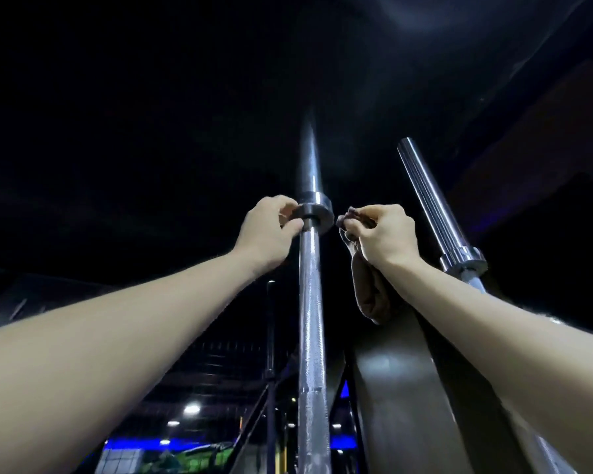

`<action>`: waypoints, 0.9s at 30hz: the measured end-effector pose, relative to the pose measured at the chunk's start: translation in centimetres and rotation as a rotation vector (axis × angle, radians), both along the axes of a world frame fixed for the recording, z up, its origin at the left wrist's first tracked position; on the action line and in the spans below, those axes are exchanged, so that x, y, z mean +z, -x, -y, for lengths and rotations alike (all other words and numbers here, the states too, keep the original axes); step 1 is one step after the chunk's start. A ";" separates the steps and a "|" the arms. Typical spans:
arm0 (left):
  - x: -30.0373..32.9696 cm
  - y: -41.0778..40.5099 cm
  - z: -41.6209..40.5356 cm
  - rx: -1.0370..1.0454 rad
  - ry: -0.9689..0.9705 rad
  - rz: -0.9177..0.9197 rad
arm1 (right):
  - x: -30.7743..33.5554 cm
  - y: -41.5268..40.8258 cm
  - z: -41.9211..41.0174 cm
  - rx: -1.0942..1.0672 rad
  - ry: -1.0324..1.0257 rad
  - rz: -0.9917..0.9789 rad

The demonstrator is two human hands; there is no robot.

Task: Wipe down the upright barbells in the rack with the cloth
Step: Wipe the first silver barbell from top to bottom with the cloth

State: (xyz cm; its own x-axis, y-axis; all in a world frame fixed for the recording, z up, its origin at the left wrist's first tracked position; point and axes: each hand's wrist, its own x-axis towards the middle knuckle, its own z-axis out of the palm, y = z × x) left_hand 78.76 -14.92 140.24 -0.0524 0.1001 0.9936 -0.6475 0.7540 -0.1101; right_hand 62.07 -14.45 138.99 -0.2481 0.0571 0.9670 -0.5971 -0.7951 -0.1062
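Overhead, left hand (266,230) fingers pinch barbell (311,302) collar (317,213); right hand (382,239) fingers pinch cloth (368,292).

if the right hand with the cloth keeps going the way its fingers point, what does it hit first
Most likely the collar of the middle barbell. The right hand pinches the cloth just right of it, fingertips aimed left at the collar; depth is uncertain from one view.

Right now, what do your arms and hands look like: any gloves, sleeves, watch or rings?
Both forearms are bare from the frame edge to the wrist, with no sleeves showing. The left hand and right hand wear no gloves. No watch, band or ring shows on either, though the fingers are partly hidden and the light is dim.
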 end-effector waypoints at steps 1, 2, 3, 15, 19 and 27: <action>-0.8 -0.3 0.1 -0.029 -0.038 0.005 | -0.4 -0.5 -0.3 -0.019 -0.006 0.008; -1.7 -0.7 0.3 -0.063 -0.076 0.010 | -0.9 -1.0 -0.6 -0.041 -0.016 0.012; -2.7 -1.0 0.5 -0.100 -0.128 0.013 | -1.5 -1.5 -1.0 -0.065 -0.025 0.016; -11.1 -0.7 3.3 -0.720 -0.953 0.182 | -3.0 -4.5 -3.2 -0.390 0.010 -0.037; -11.4 -1.1 3.8 -0.894 -1.060 0.284 | -2.1 -4.8 -1.4 -0.473 0.012 -0.124; -11.7 -0.9 5.2 -0.992 -0.998 0.233 | -4.9 -4.3 2.1 -0.480 0.055 -0.413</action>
State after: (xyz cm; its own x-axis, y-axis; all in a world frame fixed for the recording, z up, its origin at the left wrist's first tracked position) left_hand 79.70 -20.11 128.51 -0.5447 -0.5339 0.6467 0.1439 0.7002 0.6993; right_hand 66.41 -16.60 134.07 0.2100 0.1218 0.9701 -0.8715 -0.4265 0.2422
